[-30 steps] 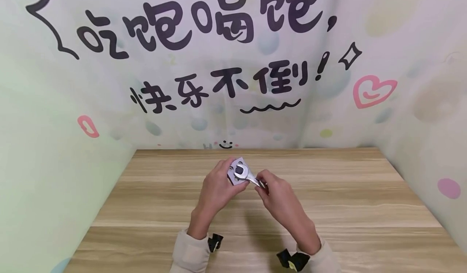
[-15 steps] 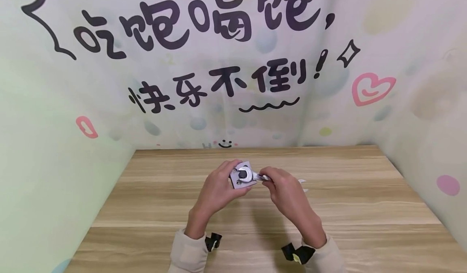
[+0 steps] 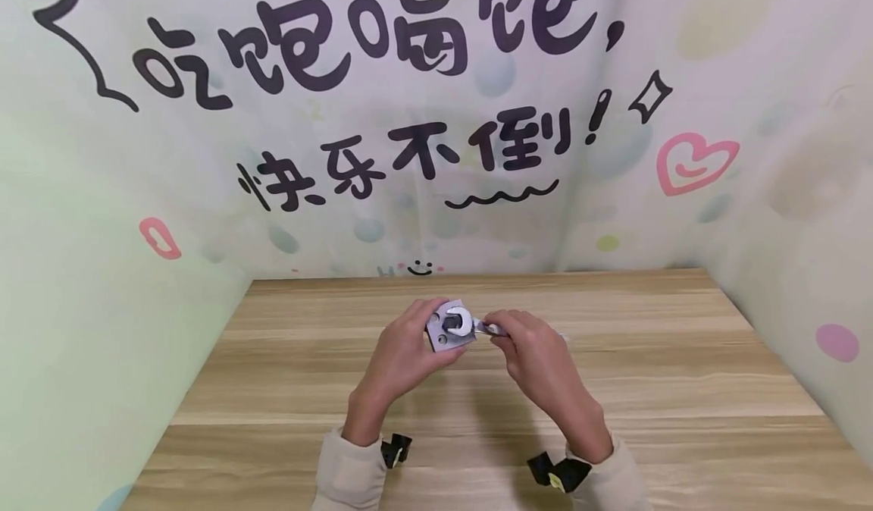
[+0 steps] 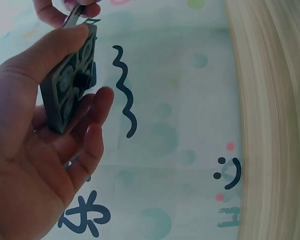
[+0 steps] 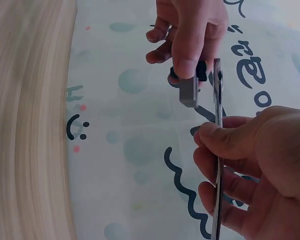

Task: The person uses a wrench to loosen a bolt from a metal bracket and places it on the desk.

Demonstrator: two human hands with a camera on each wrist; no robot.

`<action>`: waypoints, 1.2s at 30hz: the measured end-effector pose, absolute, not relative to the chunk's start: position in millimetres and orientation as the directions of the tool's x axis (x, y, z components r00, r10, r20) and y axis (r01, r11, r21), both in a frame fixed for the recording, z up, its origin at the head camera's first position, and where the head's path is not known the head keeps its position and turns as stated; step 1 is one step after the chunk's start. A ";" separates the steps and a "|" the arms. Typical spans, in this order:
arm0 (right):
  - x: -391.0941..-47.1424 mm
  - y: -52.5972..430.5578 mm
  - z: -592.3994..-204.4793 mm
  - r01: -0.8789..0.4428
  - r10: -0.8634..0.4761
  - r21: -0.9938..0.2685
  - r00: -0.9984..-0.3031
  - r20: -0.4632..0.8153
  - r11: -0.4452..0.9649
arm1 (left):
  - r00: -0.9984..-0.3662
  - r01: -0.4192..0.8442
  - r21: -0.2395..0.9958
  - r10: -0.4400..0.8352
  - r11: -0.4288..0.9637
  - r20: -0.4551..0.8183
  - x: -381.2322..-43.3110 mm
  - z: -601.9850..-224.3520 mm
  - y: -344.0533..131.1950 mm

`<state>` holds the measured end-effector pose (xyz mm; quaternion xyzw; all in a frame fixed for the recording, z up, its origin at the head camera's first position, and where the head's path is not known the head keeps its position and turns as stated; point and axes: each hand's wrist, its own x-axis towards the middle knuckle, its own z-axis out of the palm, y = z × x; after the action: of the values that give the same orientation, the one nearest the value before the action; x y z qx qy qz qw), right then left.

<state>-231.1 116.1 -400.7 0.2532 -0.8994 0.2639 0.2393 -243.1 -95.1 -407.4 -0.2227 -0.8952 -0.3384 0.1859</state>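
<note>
My left hand (image 3: 404,355) holds a grey square plate (image 3: 455,343) with round holes by its edges, thumb on one side and fingers on the other. A dark bolt (image 3: 450,321) stands at the plate's middle. In the left wrist view the back of the plate (image 4: 54,102) shows round hollows. My right hand (image 3: 539,352) pinches a silver open-ended wrench (image 3: 483,327) by its shank between thumb and fingers. In the head view the wrench's mouth overlaps the bolt. Seen edge-on in the right wrist view, the wrench head (image 5: 217,75) lies just beside the dark bolt head (image 5: 202,72).
Both hands are raised above a wood-grain table (image 3: 307,390). A white printed cloth wall (image 3: 341,246) with black lettering stands behind it, and similar pale walls close off both sides. Small black devices (image 3: 559,471) sit at the sleeve cuffs.
The wrench has swung from a slant to nearly level as my right hand moved right. The plate turned slightly, and the wrench's mouth has shifted to the right against the bolt.
</note>
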 end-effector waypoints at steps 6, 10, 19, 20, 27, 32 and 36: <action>-228.4 113.2 -398.6 -0.581 -0.316 -0.382 -0.762 0.565 0.718 | -0.855 0.447 0.550 0.155 0.706 0.495 -244.7 -408.1 -90.8; -226.7 108.5 -398.5 -0.597 -0.330 -0.399 -0.760 0.560 0.696 | -0.849 0.425 0.553 0.105 0.717 0.518 -244.5 -407.9 -89.0; -223.1 97.3 -402.0 -0.612 -0.344 -0.406 -0.753 0.560 0.679 | -0.836 0.415 0.532 0.079 0.738 0.543 -245.8 -411.4 -86.9; -223.0 96.1 -402.4 -0.612 -0.346 -0.405 -0.753 0.560 0.679 | -0.837 0.412 0.527 0.080 0.744 0.541 -245.8 -411.8 -86.4; -223.9 94.8 -405.0 -0.612 -0.349 -0.398 -0.753 0.559 0.683 | -0.831 0.421 0.481 0.114 0.769 0.545 -245.3 -413.4 -84.1; -228.0 100.6 -406.8 -0.610 -0.343 -0.403 -0.753 0.561 0.682 | -0.836 0.432 0.466 0.148 0.772 0.529 -244.5 -411.8 -86.6; -230.8 105.9 -407.7 -0.620 -0.348 -0.401 -0.745 0.569 0.674 | -0.842 0.453 0.481 0.183 0.751 0.507 -243.4 -410.0 -89.1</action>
<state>-230.8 105.9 -407.7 0.2733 -0.8857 0.2971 0.2294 -243.4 -89.1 -410.0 -0.1747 -0.9095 -0.3066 0.2196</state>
